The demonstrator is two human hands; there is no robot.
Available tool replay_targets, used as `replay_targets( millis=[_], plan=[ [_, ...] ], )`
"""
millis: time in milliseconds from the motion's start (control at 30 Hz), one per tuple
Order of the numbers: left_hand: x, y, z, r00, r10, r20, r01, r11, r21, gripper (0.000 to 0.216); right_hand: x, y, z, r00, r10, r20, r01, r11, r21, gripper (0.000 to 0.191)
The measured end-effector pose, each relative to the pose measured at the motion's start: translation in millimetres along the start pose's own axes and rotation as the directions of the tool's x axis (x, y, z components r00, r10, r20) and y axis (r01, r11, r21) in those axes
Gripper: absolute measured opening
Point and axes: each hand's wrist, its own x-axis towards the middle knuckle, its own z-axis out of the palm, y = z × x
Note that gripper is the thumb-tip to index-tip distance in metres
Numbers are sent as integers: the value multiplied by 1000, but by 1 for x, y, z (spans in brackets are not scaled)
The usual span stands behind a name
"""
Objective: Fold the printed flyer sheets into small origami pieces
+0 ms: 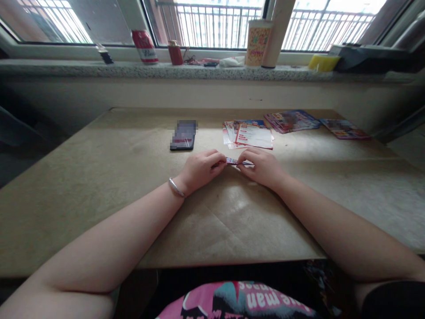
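Between my two hands is a narrow, colourful printed piece of paper (231, 161), low over the table and seen almost edge-on. My left hand (203, 167), with a silver bangle (176, 187) on its wrist, pinches the left end. The right end sits between the thumb and fingers of my right hand (260, 165). Much of the paper is hidden by my fingers. Just beyond it lies a loose pile of printed sheets (254, 135), a white one with red print on top.
A phone (183, 135) lies on the table (99, 190) beyond my left hand. Colourful booklets (292, 121) and another printed piece (344, 128) are at the back right. On the windowsill (126, 71) stand a can (144, 47), a red bottle (175, 52) and a patterned cup (257, 43).
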Motion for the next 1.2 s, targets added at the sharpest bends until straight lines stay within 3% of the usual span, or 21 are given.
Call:
replay_targets(
  millis=[333, 533, 967, 1200],
  plan=[
    [3, 4, 4, 983, 177, 38, -179, 981, 69, 20, 3, -9, 6, 993, -121, 15, 122, 982, -145, 16],
    [6, 4, 3, 972, 229, 44, -232, 967, 108, 19, 3, -7, 5, 985, -168, 33, 171, 974, -147, 17],
    [4, 0, -1, 993, 113, 46, -117, 988, 105, 23, -1, 8, -10, 998, -37, 41, 40, 995, -88, 13],
    [4, -2, -7, 994, 89, 58, -93, 993, 75, 18, -3, 20, -16, 998, -29, 52, 33, 997, -75, 11]
  ],
)
